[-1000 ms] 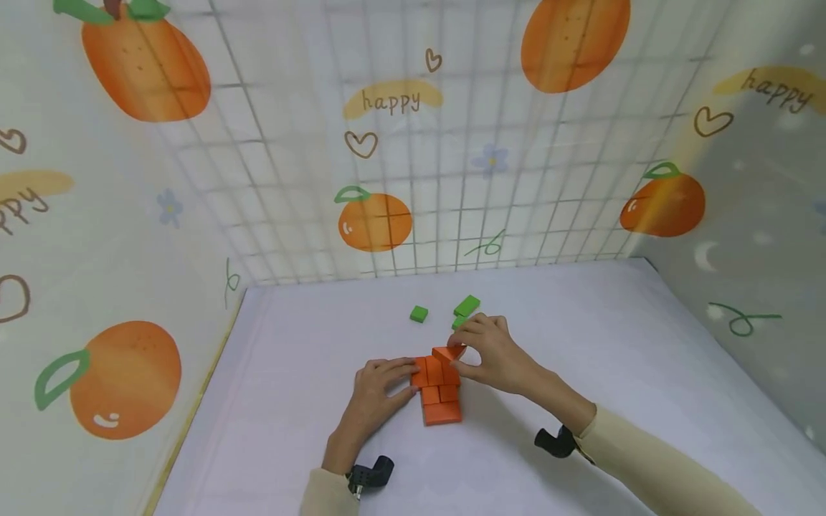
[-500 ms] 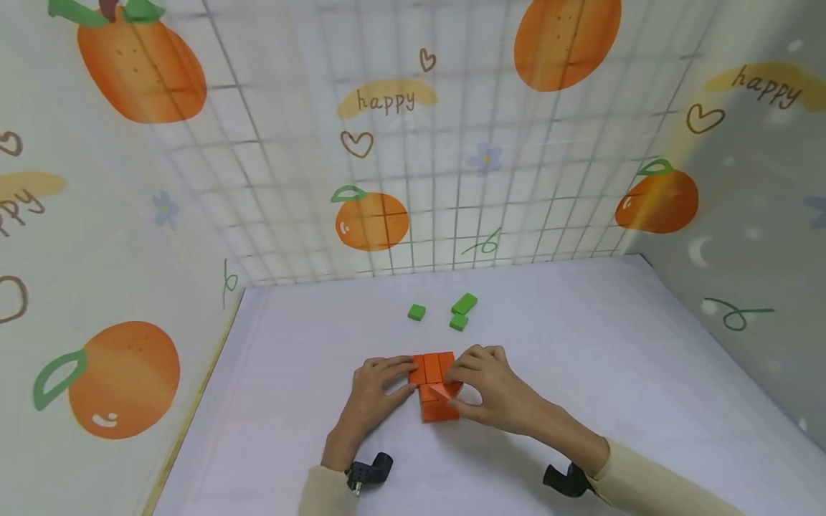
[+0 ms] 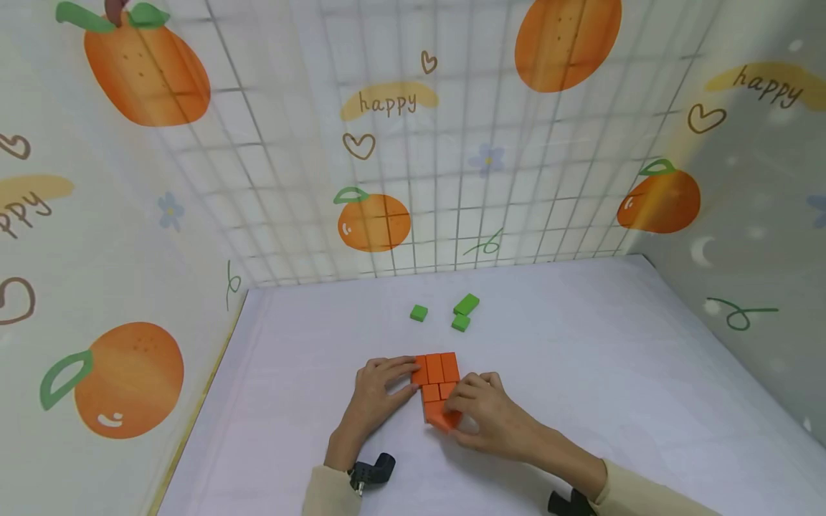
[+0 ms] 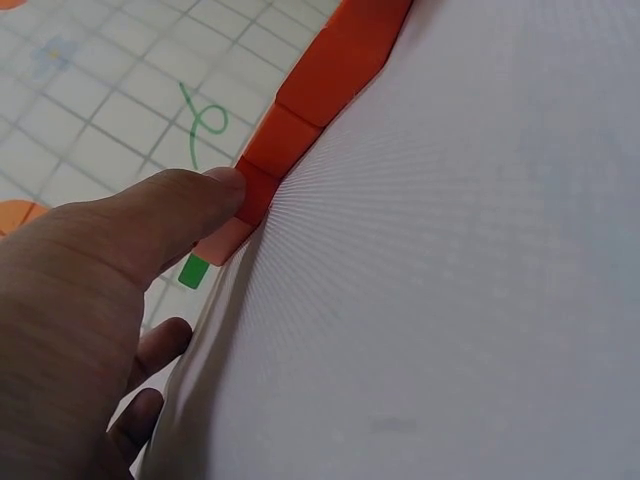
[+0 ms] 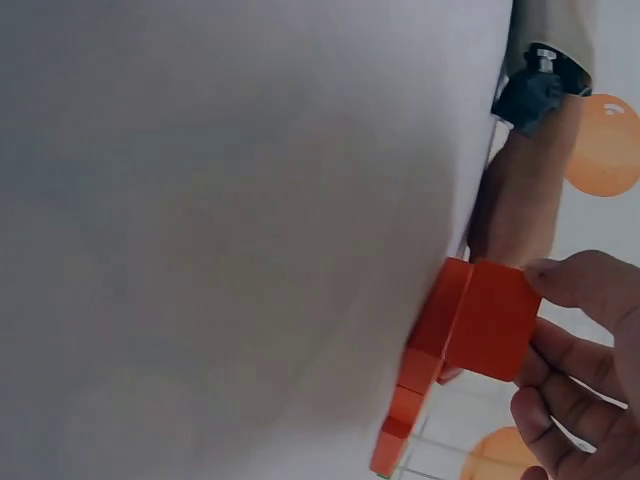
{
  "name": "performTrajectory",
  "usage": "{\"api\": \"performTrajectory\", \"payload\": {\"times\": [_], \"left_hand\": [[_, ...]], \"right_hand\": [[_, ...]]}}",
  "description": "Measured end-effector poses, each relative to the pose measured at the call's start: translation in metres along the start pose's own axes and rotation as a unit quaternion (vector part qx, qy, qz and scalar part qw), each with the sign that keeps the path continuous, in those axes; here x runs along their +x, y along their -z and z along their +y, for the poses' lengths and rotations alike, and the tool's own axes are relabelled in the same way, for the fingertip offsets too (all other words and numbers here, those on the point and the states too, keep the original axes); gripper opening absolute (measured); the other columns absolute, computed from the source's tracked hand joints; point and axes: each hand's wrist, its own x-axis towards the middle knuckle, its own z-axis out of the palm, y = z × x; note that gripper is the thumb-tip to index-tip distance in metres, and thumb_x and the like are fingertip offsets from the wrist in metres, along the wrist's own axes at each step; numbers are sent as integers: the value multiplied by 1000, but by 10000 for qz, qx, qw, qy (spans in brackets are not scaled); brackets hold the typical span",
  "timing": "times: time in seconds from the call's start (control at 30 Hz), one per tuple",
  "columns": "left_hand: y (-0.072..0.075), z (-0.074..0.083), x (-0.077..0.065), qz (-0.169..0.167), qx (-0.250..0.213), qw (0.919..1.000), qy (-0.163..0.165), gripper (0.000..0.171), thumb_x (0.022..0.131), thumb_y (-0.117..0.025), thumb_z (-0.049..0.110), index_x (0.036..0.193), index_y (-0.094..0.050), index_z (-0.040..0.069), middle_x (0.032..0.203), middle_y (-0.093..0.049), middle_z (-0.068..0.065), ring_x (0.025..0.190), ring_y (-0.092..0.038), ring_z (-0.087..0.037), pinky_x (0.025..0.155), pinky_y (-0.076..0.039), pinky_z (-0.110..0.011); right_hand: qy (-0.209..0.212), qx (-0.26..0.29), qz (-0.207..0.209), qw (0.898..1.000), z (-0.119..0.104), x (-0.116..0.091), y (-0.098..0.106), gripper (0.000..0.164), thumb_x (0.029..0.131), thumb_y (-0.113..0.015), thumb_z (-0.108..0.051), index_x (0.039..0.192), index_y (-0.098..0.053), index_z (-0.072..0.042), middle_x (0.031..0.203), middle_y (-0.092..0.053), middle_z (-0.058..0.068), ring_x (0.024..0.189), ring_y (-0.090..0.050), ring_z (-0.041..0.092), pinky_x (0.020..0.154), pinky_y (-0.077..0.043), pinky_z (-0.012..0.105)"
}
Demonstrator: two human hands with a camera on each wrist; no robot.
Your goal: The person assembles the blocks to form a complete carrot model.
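Note:
Several orange blocks (image 3: pixel 435 368) lie edge to edge on the white surface, a wider row at the far end and a narrower part toward me. My right hand (image 3: pixel 493 419) pinches another orange block (image 5: pixel 495 320) between thumb and fingers, tilted over the near end of the layout. On the other side, my left hand (image 3: pixel 374 394) lies with relaxed fingers at the left edge of the far row. Its thumb (image 4: pixel 190 205) touches the side of a block there, as the left wrist view shows. The right fingers partly cover the near blocks in the head view.
Beyond the layout lie a small green block (image 3: pixel 419 313) on the left, and a longer green block (image 3: pixel 466 304) with another small green piece (image 3: pixel 461 323) on the right. Patterned cloth walls (image 3: pixel 413 165) with printed oranges enclose the white tabletop (image 3: pixel 310 322).
My right hand has carried the orange block from the far right of the layout down to its near end, uncovering the far row. The left hand has stayed in place.

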Motion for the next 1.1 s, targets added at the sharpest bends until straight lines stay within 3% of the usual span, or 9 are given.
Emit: {"api": "performTrajectory", "payload": {"times": [0.5,0.7,0.87,1.1], "left_hand": [[3,1,1,-53,-69,10000,42,36,92,-73,37,126,-71,26,137,-61,10,115,-50,-20,96,-35,-53],[1,1,2,-19,-99,9999,56,36,92,-73,37,126,-71,26,136,-61,11,114,-50,-19,95,-35,-51],[-1,0,1,-50,-36,9999,111,35,93,-71,38,127,-71,28,137,-60,13,115,-50,-17,96,-35,-50],[-1,1,0,-12,-41,9998,173,36,92,-72,39,126,-71,29,136,-60,14,116,-49,-17,97,-35,-52]], "right_hand": [[-24,-267,-89,9996,6,-2,-14,28,79,-85,-30,103,-73,-22,105,-65,-12,103,-50,11,85,-33,35],[-453,-26,-454,9979,13,1,-6,29,84,-81,-37,107,-72,-22,109,-65,-12,106,-50,11,85,-33,37],[-703,189,-147,9972,36,11,10,24,86,-79,-29,106,-73,-17,107,-66,-9,107,-52,14,84,-33,41],[-932,-45,377,9949,88,37,26,21,85,-81,-15,105,-74,-13,107,-70,-1,106,-54,22,82,-31,47]]}}
